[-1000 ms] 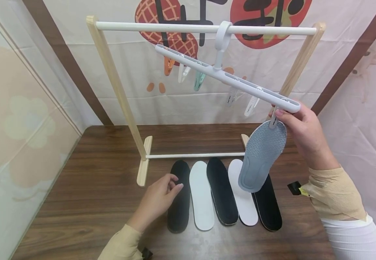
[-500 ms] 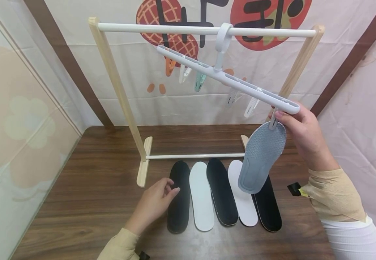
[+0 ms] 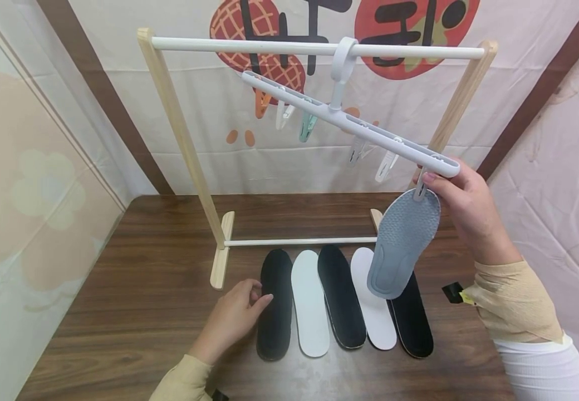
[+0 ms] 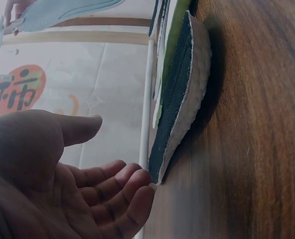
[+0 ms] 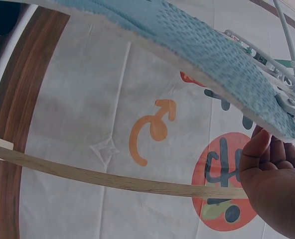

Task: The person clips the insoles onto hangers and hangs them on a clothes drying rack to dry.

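A grey-blue insole (image 3: 405, 245) hangs from a clip (image 3: 421, 188) at the right, lower end of the tilted grey hanger (image 3: 337, 114). My right hand (image 3: 472, 214) holds that clip, thumb in front and the other fingers partly hidden. In the right wrist view, the curled fingers of the right hand (image 5: 274, 172) are close to the tip of the insole (image 5: 197, 55). My left hand (image 3: 231, 314) is beside the leftmost black insole (image 3: 275, 306), fingers loosely curled around nothing. The left wrist view shows the left hand (image 4: 95, 186) palm up, fingertips by the end of this insole (image 4: 180, 99).
The hanger hooks over the white top bar (image 3: 249, 45) of a wooden rack (image 3: 181, 133). More clips, one orange (image 3: 261, 104) and one green (image 3: 307, 126), hang along it. White insoles (image 3: 310, 303) and black insoles (image 3: 342, 298) lie side by side on the brown table (image 3: 134, 312).
My left hand has drawn slightly left and down from over the leftmost black insole's edge. The right hand keeps its hold, and the hanger has barely moved.
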Demonstrator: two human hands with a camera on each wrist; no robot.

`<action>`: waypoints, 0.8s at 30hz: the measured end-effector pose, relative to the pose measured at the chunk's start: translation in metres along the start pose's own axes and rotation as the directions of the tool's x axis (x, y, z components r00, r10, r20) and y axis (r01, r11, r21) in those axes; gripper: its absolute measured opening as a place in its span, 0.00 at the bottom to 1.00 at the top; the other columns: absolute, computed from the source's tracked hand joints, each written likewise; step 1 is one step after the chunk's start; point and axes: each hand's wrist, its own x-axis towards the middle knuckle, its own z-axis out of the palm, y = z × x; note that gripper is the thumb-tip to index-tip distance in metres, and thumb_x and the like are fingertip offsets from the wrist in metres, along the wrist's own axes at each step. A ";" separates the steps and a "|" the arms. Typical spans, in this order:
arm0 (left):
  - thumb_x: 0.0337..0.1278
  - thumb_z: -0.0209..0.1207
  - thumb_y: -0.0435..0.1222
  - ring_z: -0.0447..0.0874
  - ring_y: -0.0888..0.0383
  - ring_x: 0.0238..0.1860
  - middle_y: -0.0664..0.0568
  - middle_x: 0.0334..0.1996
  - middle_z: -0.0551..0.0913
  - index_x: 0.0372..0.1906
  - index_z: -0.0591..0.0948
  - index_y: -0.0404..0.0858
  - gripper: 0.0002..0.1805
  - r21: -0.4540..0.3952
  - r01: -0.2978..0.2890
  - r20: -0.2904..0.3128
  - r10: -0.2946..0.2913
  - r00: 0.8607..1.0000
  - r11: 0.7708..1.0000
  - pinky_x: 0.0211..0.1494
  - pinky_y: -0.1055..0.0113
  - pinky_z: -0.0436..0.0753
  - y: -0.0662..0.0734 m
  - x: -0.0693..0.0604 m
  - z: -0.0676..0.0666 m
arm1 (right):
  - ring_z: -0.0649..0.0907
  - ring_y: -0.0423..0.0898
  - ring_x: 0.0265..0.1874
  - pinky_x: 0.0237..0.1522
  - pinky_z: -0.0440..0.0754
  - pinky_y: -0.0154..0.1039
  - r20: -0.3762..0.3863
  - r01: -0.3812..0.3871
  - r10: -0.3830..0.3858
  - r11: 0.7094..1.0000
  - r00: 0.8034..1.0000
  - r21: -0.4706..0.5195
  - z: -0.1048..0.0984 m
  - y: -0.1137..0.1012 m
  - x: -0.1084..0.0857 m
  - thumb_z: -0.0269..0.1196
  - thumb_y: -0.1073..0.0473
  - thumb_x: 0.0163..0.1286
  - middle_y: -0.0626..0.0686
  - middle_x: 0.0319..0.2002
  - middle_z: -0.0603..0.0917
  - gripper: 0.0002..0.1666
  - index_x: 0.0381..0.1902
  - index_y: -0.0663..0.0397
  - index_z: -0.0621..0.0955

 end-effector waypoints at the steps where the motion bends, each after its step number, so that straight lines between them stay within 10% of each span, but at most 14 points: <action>1: 0.66 0.64 0.46 0.77 0.61 0.31 0.55 0.32 0.80 0.52 0.81 0.36 0.20 0.003 0.005 0.005 -0.005 1.000 1.000 0.39 0.59 0.78 -0.001 0.000 0.000 | 0.80 0.43 0.38 0.42 0.77 0.33 0.001 0.002 -0.002 1.000 1.000 0.001 0.000 0.000 0.000 0.60 0.69 0.72 0.51 0.37 0.86 0.10 0.49 0.64 0.81; 24: 0.66 0.63 0.50 0.82 0.57 0.32 0.55 0.28 0.84 0.47 0.81 0.35 0.21 0.073 0.107 0.124 -0.116 0.986 0.992 0.38 0.55 0.80 -0.012 -0.003 0.004 | 0.79 0.44 0.41 0.46 0.77 0.32 0.015 -0.018 0.019 0.999 1.000 -0.039 -0.002 -0.001 -0.002 0.62 0.68 0.72 0.49 0.38 0.84 0.04 0.42 0.58 0.81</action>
